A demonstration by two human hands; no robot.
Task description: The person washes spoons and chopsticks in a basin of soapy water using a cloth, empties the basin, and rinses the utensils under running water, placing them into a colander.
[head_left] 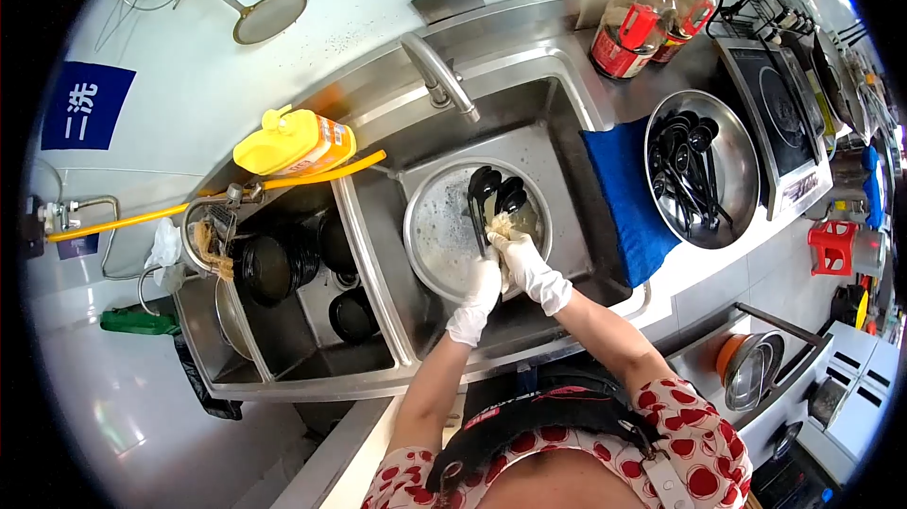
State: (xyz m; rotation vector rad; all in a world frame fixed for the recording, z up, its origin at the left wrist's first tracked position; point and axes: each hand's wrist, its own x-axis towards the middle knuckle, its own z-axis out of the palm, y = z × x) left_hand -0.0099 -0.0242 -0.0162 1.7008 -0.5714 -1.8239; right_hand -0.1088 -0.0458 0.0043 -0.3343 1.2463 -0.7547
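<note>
In a white glove, my left hand (pixel 480 294) is closed round the handle of a black spoon (pixel 484 184) over a round metal basin (pixel 425 254) in the sink. My right hand (pixel 531 268), also gloved, grips a beige scrubbing cloth (pixel 501 226) against the spoon handles. More black spoon heads (pixel 511 195) show just beside it in the basin, over cloudy water. Right of the sink, a steel bowl (pixel 746 169) holds several black spoons (pixel 682 164).
A curved faucet (pixel 442 75) reaches over the sink. The left compartments hold black bowls (pixel 269 268). A yellow jug (pixel 298 143) and yellow hose (pixel 123 223) are at the left. A blue cloth (pixel 624 216) hangs at the right, near sauce bottles (pixel 631 27) and a cooktop (pixel 779 103).
</note>
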